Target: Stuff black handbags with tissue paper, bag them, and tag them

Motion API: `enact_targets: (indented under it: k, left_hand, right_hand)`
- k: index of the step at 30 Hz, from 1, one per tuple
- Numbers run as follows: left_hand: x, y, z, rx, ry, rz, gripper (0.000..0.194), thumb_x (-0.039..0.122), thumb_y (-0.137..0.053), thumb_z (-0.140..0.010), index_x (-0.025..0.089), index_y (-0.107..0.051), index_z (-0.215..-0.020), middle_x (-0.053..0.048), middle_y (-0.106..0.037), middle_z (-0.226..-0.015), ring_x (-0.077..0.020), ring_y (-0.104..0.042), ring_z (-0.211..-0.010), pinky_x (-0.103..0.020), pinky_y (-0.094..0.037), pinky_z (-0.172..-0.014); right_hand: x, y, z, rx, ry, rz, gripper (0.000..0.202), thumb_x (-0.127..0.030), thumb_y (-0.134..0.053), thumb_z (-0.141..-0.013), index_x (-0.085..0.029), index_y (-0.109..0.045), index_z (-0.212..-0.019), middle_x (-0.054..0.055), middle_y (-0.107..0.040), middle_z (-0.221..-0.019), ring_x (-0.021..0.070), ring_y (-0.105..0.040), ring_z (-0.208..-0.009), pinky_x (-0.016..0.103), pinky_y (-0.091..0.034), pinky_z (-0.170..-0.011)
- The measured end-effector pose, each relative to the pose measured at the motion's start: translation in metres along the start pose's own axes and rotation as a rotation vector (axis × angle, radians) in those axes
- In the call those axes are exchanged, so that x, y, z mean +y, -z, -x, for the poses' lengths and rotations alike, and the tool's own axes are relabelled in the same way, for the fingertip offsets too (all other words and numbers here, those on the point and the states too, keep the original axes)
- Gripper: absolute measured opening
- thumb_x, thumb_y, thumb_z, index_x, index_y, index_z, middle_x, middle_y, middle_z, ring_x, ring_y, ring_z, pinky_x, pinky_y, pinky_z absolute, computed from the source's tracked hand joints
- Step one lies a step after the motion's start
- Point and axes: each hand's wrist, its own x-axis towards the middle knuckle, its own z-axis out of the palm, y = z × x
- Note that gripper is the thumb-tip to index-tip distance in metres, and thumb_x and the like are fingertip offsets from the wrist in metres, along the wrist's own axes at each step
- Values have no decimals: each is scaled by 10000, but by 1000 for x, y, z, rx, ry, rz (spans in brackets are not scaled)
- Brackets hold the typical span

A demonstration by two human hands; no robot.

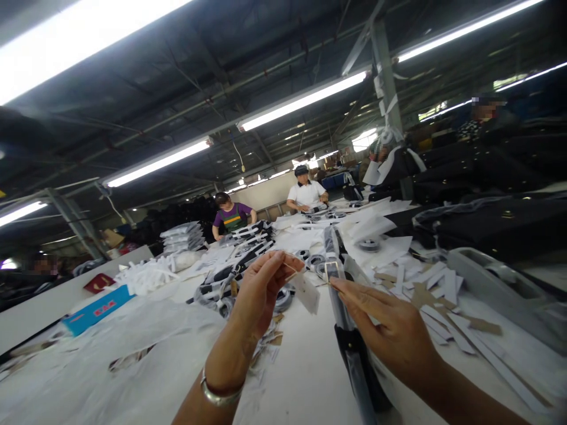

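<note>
My left hand (266,287) is closed in a pinch on the thin string of a white hang tag (306,293), which dangles below the fingertips. Opposite it, my right hand (390,316) has its fingertips at the gold rectangular buckle (332,270) of a dark strap wrapped in clear plastic (325,241). Those fingers look closed around the strap's edge, though the far side of the grip is hidden. Below the buckle, a long black plastic-wrapped item (354,360) stretches toward me.
Paper and cardboard scraps (436,301) litter the right, beside a grey plastic bin (500,289). Wrapped straps (248,248) pile up beyond my left hand. A blue box (98,310) stands left near white plastic sheeting (146,348). Two people (233,215) work across the table.
</note>
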Motion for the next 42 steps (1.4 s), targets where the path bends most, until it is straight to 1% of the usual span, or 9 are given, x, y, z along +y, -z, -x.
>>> enact_targets:
  k: [8, 11, 14, 18, 25, 30, 33, 37, 42]
  left_hand:
    - [-1, -33, 4, -101, 84, -3, 312, 462, -748, -830, 150, -753, -852, -54, -723, -840, -148, -646, -779, -251, -501, -767]
    - [-1, -42, 6, -123, 61, 33, 282, 446, -738, -848, 165, -760, -867, -46, -724, -855, -150, -654, -809, -261, -507, -817]
    - [-3, -43, 7, -70, 6, -11, 245, 422, -753, -844, 186, -771, -906, -24, -718, -878, -129, -637, -843, -228, -494, -839]
    - [-6, -41, 7, -89, 28, -13, 277, 449, -753, -840, 175, -761, -881, -5, -667, -747, -103, -608, -762, -196, -486, -776]
    - [0, -39, 8, -189, 104, 149, 211, 373, -695, -900, 164, -715, -915, 55, -500, -621, -33, -450, -528, -172, -473, -624]
    - [0, -36, 5, -232, 171, 266, 162, 298, -699, -896, 136, -691, -901, 75, -400, -621, -1, -210, -463, -110, -246, -430]
    - [-1, -38, 2, -205, 150, 273, 163, 283, -687, -913, 124, -691, -949, 67, -417, -661, -1, -185, -485, -105, -203, -425]
    - [-2, -44, 0, -192, 130, 276, 174, 287, -687, -916, 118, -694, -956, 59, -432, -677, -2, -224, -500, -104, -227, -436]
    - [-7, -60, -2, -222, 140, 266, 168, 284, -662, -938, 120, -695, -958, 49, -462, -695, 1, -275, -514, -100, -263, -459]
  right_hand:
    - [-20, -11, -9, -175, -493, -575, 810, -557, -589, -935, -317, -188, -1596, 108, -420, -1568, 278, -439, -1410, 496, -388, -1143]
    - [-21, -12, -14, -211, -612, -764, 816, -589, -627, -897, -259, -293, -1564, 130, -558, -1448, 271, -540, -1328, 418, -472, -1075]
    - [-20, -8, -14, -225, -680, -754, 790, -490, -715, -857, -261, -361, -1525, 64, -692, -1169, 219, -695, -1004, 328, -568, -858]
    - [-18, -2, -10, -232, -706, -632, 625, -364, -691, -871, -246, -478, -1447, -22, -664, -856, 161, -641, -753, 260, -522, -668]
    - [-2, 9, -8, -489, -811, -857, 571, -320, -802, -762, -206, -626, -1293, 23, -717, -1048, 211, -655, -969, 285, -513, -826]
    - [11, 12, 0, -668, -798, -968, 487, -396, -801, -778, -145, -689, -1180, 71, -730, -997, 229, -679, -921, 327, -525, -820]
    - [16, 18, 8, -600, -785, -827, 660, -403, -786, -810, -208, -560, -1399, 107, -704, -1189, 260, -675, -1048, 389, -537, -916]
    - [12, 30, 11, -380, -624, -721, 764, -430, -738, -867, -324, -378, -1533, 69, -393, -1587, 274, -426, -1413, 463, -366, -1166]
    - [-7, 22, -2, -191, -478, -618, 630, -534, -568, -957, -280, -429, -1516, 76, -383, -1593, 299, -343, -1466, 523, -279, -1207]
